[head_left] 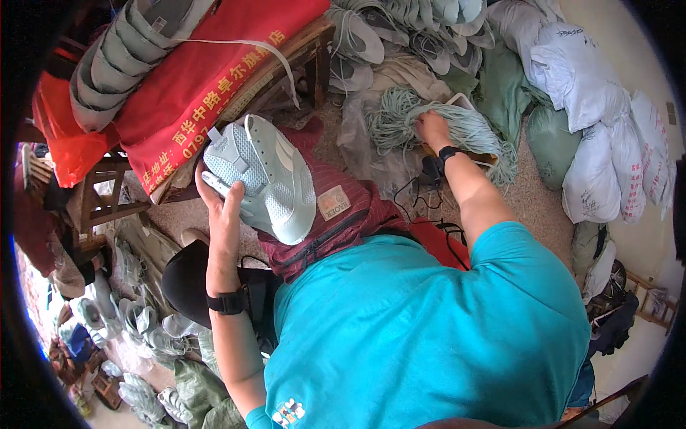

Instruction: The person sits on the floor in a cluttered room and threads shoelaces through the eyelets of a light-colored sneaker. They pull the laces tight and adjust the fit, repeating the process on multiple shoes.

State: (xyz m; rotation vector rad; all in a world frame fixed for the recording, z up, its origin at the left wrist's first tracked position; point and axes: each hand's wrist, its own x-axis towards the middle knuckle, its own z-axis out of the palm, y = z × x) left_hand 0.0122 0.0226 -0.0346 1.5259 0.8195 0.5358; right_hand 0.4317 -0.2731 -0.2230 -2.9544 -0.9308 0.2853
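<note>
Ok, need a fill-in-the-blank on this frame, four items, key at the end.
1. The left hand holds the pale shoe upper, to the ____ of the right hand in the picture.
2. The hand at the bundle of pale laces is the ____ one.
3. Apart from its yellow print, the big cloth at upper left is ____.
4. The band on the left forearm is ____ in colour.

Missing words: left; right; red; black.
</note>
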